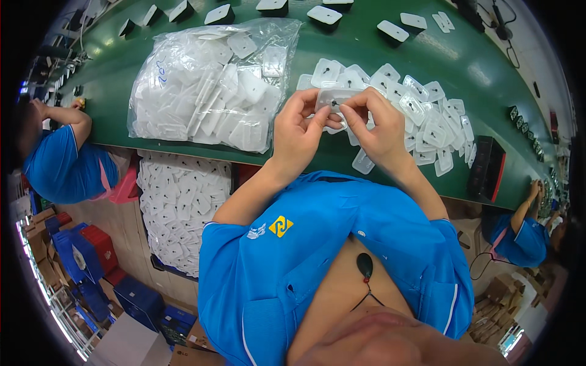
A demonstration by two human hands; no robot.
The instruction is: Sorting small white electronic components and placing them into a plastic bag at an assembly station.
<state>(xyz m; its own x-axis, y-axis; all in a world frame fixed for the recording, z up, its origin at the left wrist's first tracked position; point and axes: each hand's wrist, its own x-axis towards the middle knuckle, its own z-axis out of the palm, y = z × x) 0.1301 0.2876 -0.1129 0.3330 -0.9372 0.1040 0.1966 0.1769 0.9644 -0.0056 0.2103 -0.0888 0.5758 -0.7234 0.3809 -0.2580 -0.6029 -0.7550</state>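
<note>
Between my two hands is a translucent white plastic plate [329, 95], rectangular with rounded corners and a small black piece at its middle. My left hand [298, 129] grips its left end between thumb and fingers. My right hand [382, 127] pinches it from the right, the thumb close to the black piece. Just beyond and to the right of my hands lies a loose pile of similar white plates [434, 133], many with a black piece in the middle. To the left is a clear plastic bag [183, 91] full of white plates, these mostly without visible black pieces.
The green table [110, 79] curves across the view. Along its far side stand several black boxes with white tops [323, 16]. A black and red box [487, 168] sits at the right edge. Below left, a bin holds many white plates [183, 207]. Co-workers [67, 152] sit on both sides.
</note>
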